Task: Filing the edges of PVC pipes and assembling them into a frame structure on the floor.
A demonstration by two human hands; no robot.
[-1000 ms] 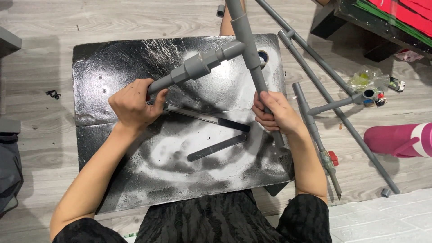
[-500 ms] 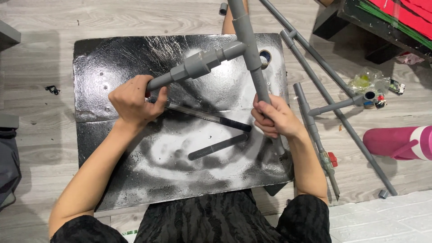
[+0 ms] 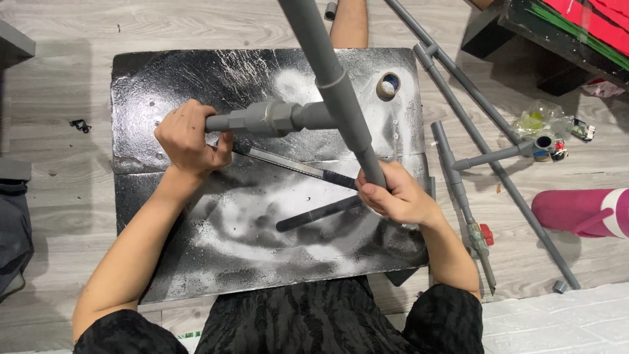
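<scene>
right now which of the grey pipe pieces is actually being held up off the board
The T-shaped pipe assembly, gripped by the left hand and right hand. The other pipe assemblies lie on the floor to the right.

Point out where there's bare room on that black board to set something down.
Bare patches on the black board: its far left part above the left hand, and the near strip between the left forearm and the short dark rod. The middle is crowded by the grey pipe assembly, the long tool and the right hand. A tape roll takes the far right corner.
</scene>
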